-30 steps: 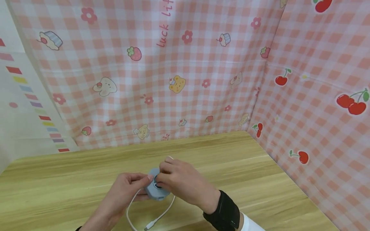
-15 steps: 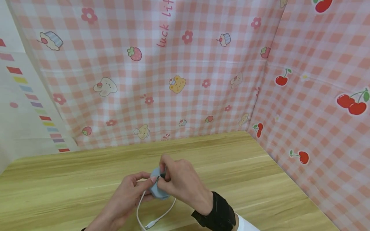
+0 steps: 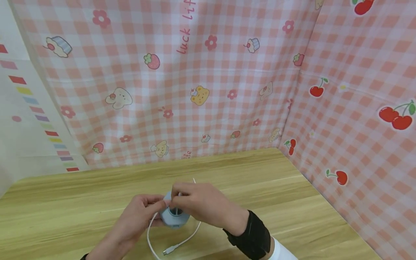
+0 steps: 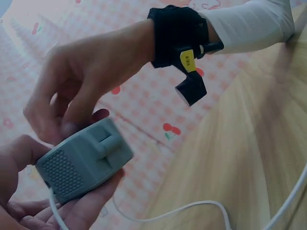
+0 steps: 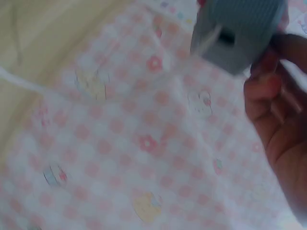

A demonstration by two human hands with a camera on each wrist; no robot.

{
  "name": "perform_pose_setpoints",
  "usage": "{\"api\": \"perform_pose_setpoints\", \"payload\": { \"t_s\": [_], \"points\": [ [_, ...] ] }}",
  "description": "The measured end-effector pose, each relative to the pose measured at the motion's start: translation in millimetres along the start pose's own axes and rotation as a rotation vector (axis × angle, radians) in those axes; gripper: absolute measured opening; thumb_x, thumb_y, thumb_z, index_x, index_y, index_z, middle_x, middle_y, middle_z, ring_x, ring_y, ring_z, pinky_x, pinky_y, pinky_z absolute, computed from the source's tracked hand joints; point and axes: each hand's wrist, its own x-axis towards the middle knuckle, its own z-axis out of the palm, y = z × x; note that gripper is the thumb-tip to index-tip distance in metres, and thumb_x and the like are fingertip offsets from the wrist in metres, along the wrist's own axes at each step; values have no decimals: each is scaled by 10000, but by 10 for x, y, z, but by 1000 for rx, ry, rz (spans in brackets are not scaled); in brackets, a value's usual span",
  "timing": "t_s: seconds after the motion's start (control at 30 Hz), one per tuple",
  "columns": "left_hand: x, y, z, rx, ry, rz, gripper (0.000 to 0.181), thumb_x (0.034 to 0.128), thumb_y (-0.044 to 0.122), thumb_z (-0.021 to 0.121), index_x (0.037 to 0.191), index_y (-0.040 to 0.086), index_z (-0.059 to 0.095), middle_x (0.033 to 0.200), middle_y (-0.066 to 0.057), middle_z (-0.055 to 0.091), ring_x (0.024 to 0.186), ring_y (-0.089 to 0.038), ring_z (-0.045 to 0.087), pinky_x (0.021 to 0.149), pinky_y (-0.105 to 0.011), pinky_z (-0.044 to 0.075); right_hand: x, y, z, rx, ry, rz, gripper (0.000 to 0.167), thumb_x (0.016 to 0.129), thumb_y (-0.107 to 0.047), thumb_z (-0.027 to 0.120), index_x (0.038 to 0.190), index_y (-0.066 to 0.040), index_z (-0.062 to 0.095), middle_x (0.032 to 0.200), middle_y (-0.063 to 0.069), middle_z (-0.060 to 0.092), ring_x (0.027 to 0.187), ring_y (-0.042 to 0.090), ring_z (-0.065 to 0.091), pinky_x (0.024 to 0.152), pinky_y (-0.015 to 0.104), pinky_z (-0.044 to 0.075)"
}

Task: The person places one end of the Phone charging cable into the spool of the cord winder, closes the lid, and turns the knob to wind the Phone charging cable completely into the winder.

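A light blue cable winder (image 3: 175,221) with a round dark dial (image 3: 176,211) on its face is held above the table. My left hand (image 3: 136,215) grips its left side, thumb on the face and fingers behind. In the left wrist view, the winder (image 4: 86,158) shows a dimpled side and a slot. My right hand (image 3: 203,204) has its fingers curled at the dial, its fingertips partly hidden. A white charging cable (image 3: 151,238) leaves both sides of the winder. Its plug (image 3: 169,250) hangs below, and a short cable end (image 3: 194,180) shows above the right hand.
The wood-grain table (image 3: 243,180) lies under both hands. Pink checked cloth (image 3: 182,119) stands behind it and along the right side. White cloth (image 3: 29,137) with coloured blocks hangs at the left. A black band (image 3: 251,236) circles the right wrist.
The right hand has shifted round the dial, rising and then moving leftward, exposing more of the dial. The winder has tilted and shifted slightly, and the cable loop has swayed with it.
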Motion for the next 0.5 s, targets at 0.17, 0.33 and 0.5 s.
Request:
{"api": "perform_pose_setpoints", "payload": {
  "t_s": [0.17, 0.33, 0.5],
  "points": [
    [-3, 18, -33, 5, -91, -12, 498, 949, 311, 599, 1237, -95, 569, 1115, -87, 698, 991, -138, 670, 817, -317, 580, -45, 5, -61, -121, -60, -83, 117, 905, -142, 653, 953, -237, 700, 1007, -98, 620, 880, 24, 538, 706, 84, 440],
    [-14, 34, -2, -4, -126, -5, 553, 951, 341, 590, 1280, -96, 513, 1155, -105, 689, 1039, -166, 669, 857, -331, 570, -45, -14, -9, -85, 31, 53, 68, 870, -194, 713, 866, -203, 646, 787, -98, 586, 656, -38, 503, 590, 57, 371],
    [-35, 30, 91, 6, -46, 37, 577, 942, 349, 602, 1301, -86, 479, 1137, -109, 702, 1029, -179, 680, 870, -328, 566, 7, -82, 151, 102, 184, 321, 133, 826, -76, 653, 816, -142, 538, 564, -94, 451, 469, -74, 290, 472, 52, 199]
  ]
}}
